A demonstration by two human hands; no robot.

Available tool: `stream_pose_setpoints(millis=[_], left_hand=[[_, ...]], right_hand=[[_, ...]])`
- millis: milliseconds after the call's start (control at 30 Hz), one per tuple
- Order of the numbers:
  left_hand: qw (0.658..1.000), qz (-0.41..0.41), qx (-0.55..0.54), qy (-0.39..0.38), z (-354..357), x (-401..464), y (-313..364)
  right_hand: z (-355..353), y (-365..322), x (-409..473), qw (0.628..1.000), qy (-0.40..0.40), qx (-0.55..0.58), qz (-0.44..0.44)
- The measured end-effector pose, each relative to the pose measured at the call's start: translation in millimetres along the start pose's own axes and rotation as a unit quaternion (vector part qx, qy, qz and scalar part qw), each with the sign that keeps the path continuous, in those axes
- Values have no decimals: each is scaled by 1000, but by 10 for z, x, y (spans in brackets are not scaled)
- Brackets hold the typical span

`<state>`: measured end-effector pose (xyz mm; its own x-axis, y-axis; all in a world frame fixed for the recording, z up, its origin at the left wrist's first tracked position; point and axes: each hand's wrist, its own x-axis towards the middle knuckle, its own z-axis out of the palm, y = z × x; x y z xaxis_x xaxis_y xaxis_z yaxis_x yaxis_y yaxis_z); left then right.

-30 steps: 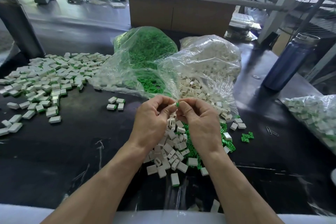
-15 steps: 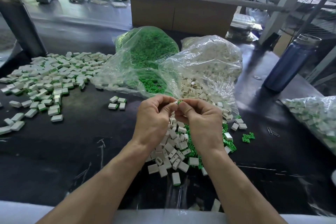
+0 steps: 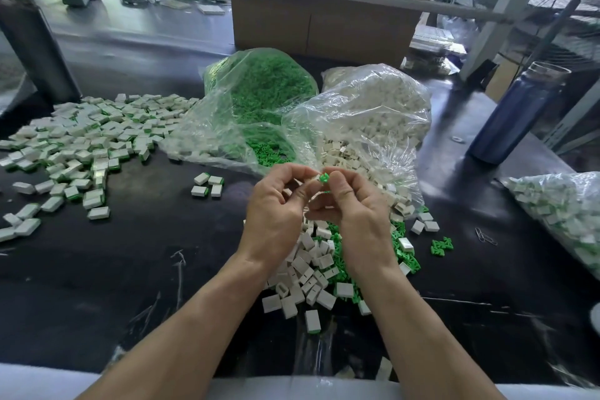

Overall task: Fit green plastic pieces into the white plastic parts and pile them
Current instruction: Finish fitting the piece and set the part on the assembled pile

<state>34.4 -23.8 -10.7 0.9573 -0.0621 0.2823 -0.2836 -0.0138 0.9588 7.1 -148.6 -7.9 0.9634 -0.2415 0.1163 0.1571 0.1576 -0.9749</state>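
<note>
Green plastic piece [image 3: 323, 178], small, light, likely stiff: pinched in right hand [image 3: 357, 214] fingers; left hand [image 3: 276, 208] fingers pinch white plastic part [image 3: 315, 177] touching it.

- The two hands, left hand [image 3: 276, 211] and right hand [image 3: 357, 214], meet above a small heap of loose parts [image 3: 311, 273] on the table [image 3: 130, 269].
- Behind the hands lie two open bags [image 3: 373, 114], side by side.
- Far left on the table spreads a wide pile of finished pieces [image 3: 81, 143].
- A bottle [image 3: 516, 114] stands at the right, behind another bag [image 3: 565, 214].

Left hand [image 3: 276, 208], right hand [image 3: 354, 208] — fingertips pinched together
</note>
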Motion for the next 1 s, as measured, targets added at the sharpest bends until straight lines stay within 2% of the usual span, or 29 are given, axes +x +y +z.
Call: stream_pose_setpoints(millis=[67, 267, 433, 633, 1000], left_hand=[[1000, 4, -5, -3, 14, -2, 14], [996, 10, -9, -90, 45, -9, 14], [992, -9, -66, -107, 128, -58, 25], [992, 13, -75, -100, 154, -50, 29], [989, 11, -99, -106, 191, -66, 59]], right_hand=[[19, -14, 10, 1000, -16, -13, 19], [47, -69, 30, 991, -12, 4, 137], [90, -80, 38, 993, 22, 2, 114], [123, -46, 112, 993, 74, -6, 95], [92, -38, 111, 994, 80, -12, 74]])
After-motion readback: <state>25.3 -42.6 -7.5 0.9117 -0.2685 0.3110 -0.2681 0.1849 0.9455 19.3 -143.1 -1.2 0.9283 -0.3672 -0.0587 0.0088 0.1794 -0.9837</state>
